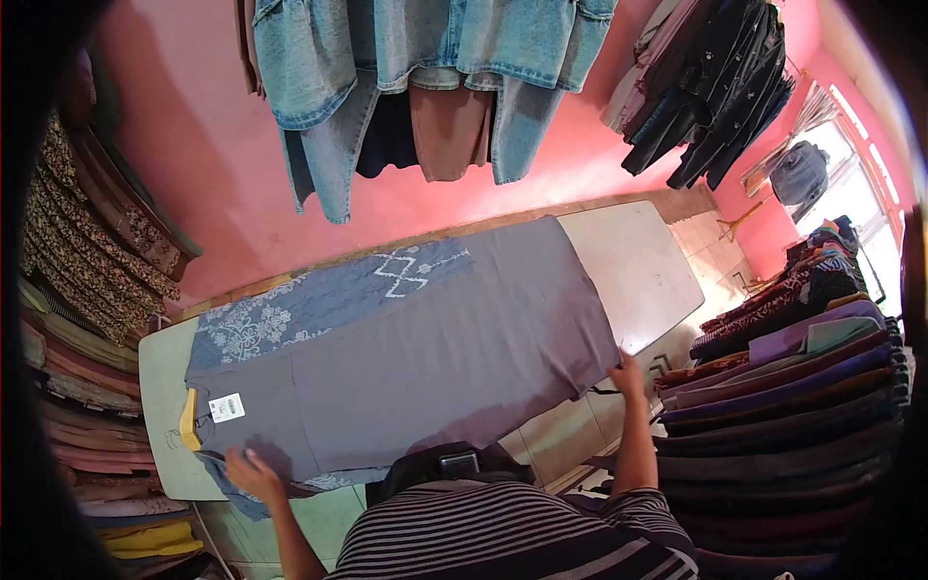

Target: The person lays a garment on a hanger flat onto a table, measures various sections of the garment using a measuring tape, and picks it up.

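Observation:
A long plain grey garment (pixel 440 353) lies spread along a white table (pixel 633 266), with a white tag (pixel 228 408) near its neck. A yellow hanger (pixel 189 420) shows at the neck end. Beneath it, along the far side, blue-grey patterned cloth (pixel 261 324) with white floral and zigzag motifs shows. My left hand (pixel 253 476) is open, fingers spread, over the near edge by the shoulder; whether it touches the cloth I cannot tell. At the other end, my right hand (pixel 627 375) is closed on the near corner of the grey garment's hem.
Denim garments (pixel 416 58) hang on the pink wall ahead, with dark clothes (pixel 715 87) to their right. Racks of folded or hanging clothes (pixel 773 416) line the right side. More hanging garments (pixel 92 222) crowd the left, close to the table's end.

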{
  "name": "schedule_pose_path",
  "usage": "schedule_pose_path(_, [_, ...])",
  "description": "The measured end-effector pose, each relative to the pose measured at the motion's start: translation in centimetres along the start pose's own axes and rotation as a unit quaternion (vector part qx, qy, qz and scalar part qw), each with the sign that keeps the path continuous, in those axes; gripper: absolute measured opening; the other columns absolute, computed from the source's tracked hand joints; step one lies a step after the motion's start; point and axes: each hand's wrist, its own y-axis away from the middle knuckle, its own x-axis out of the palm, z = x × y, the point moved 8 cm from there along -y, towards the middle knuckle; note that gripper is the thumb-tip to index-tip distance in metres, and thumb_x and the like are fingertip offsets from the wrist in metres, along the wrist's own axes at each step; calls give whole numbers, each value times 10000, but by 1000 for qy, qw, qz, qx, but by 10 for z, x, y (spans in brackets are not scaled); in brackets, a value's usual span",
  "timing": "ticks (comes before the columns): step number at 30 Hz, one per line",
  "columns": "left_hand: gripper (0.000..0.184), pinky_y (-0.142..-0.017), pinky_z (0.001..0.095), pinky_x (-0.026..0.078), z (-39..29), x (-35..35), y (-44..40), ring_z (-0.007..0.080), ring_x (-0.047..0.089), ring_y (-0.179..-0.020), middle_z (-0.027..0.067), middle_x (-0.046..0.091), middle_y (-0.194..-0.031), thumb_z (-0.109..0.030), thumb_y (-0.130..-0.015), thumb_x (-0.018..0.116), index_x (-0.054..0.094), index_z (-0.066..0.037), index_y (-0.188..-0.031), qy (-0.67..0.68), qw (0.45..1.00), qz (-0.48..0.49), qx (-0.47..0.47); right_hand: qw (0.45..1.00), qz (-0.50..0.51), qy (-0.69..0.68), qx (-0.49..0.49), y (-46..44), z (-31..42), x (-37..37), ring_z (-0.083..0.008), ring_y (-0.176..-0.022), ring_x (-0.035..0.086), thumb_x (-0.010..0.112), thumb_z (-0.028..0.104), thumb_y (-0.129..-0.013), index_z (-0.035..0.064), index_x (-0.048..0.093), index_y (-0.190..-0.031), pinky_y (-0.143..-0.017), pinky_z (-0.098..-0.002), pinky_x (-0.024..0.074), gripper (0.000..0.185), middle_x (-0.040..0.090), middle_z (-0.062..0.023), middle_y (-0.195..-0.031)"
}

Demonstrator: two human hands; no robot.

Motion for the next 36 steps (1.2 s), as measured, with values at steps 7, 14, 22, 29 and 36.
schedule_pose_path(7, [599,-1031,522,49,-93,26,89,321,166,-1300,141,225,-1394,-444,-878,325,260,-64,-1337,-40,956,290,26,987,76,128,-62,-29,-7,56,-284,-1148,433,588,216,-582,95,421,-1257,-943,-356,376,706,385,-125,-1309])
schedule_pose_path(14, [625,-1025,536,39,-105,23,78,322,156,-1302,134,192,-1407,-462,-868,336,243,-63,-1340,-43,931,360,-44,976,137,166,-29,-86,36,33,-255,-1109,474,577,210,-624,114,494,-1196,-898,-346,413,586,436,-77,-1280])
schedule_pose_path(22, [629,-1018,545,20,-169,26,105,325,146,-1303,167,185,-1400,-425,-854,399,237,-62,-1342,-10,944,329,-20,963,133,200,-123,-154,76,78,-238,-1190,395,549,196,-641,148,306,-1330,-939,-348,375,732,287,-53,-1384])
schedule_pose_path(29, [647,-1017,549,56,-170,16,113,334,141,-1302,164,172,-1406,-419,-824,457,247,-94,-1343,31,944,322,-72,959,94,150,-220,-169,94,72,-246,-1228,341,485,96,-662,63,417,-1246,-997,-318,302,589,382,-120,-1317])
schedule_pose_path(36, [579,-1000,540,169,-158,-3,131,351,224,-1272,162,214,-1391,-384,-832,469,312,-94,-1308,75,956,270,-82,965,101,116,-214,-194,74,76,-295,-1174,403,557,77,-637,8,480,-1176,-984,-337,324,549,421,-185,-1262])
